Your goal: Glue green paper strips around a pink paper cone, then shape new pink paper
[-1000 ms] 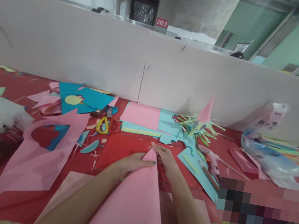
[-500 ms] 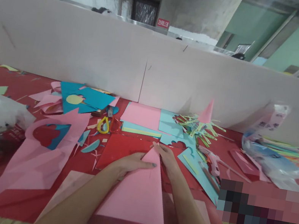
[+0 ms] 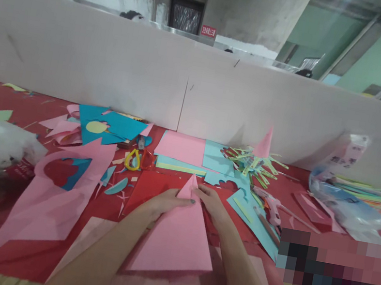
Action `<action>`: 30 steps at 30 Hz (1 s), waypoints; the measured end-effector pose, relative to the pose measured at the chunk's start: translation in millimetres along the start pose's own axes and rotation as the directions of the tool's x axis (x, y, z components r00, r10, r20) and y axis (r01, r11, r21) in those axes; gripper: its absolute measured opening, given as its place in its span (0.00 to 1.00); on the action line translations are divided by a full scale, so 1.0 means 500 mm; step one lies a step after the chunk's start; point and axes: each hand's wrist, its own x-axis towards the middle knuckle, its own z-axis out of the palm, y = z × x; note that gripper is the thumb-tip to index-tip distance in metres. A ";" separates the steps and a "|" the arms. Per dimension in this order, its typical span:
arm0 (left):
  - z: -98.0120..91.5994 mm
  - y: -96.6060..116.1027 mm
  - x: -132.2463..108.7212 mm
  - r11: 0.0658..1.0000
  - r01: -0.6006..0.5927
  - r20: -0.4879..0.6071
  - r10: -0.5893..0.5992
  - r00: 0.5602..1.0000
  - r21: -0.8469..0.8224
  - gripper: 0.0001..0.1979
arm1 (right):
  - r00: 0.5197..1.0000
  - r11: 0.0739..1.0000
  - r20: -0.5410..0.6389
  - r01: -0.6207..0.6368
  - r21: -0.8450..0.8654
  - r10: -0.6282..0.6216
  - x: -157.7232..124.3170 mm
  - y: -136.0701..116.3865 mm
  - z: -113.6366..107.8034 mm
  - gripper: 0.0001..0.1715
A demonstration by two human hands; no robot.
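Observation:
A pink paper sheet folded into a tall triangle lies on the red table in front of me, its tip pointing away. My left hand pinches the left side of the tip, thumb on top. My right hand grips the right side of the same tip. The tip is raised a little off the table. Under the triangle lies another pale pink sheet.
Yellow-handled scissors lie beyond my left hand. A pink cut-out sheet is at the left, blue paper behind it. A glue gun and light-blue paper sit at the right, plastic bags farther right. A white partition backs the table.
The triangle's tip has lifted and moved away from me, and both hands have shifted slightly farther with it.

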 end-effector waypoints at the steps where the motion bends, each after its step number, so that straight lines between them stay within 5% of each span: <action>1: 0.000 0.000 -0.001 1.000 -0.004 0.002 0.004 1.000 -0.004 0.26 | 1.000 1.000 -0.004 0.001 -0.009 -0.001 0.002 0.001 0.000 0.22; 13: -0.003 -0.033 0.022 0.999 0.033 0.066 -0.035 0.997 0.033 0.26 | 0.978 0.962 -0.097 0.157 -0.224 -0.182 0.018 0.002 -0.008 0.20; 30: -0.006 -0.042 0.026 0.995 0.021 0.108 -0.032 0.994 0.096 0.23 | 0.968 0.915 -0.128 0.154 -0.373 -0.215 0.021 0.013 -0.007 0.23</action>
